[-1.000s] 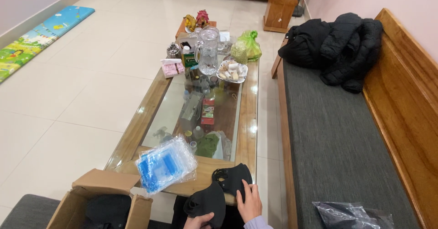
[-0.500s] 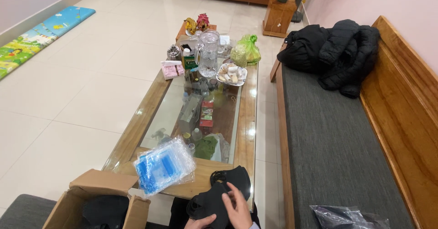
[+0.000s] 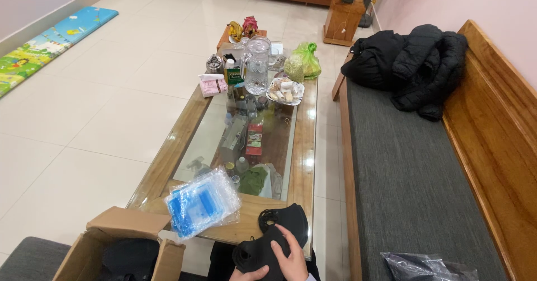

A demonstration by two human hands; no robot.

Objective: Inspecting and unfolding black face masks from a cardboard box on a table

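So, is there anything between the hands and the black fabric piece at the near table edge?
Nothing visible. The right hand lies directly on the black fabric piece, and the left hand touches its lower part. The blue plastic bags lie apart, to the left.

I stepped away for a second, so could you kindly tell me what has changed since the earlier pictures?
The right hand moved from the edge of the black fabric piece onto its middle, pressing it down. The left hand stays low beneath it. The blue plastic bags and cardboard box stayed put.
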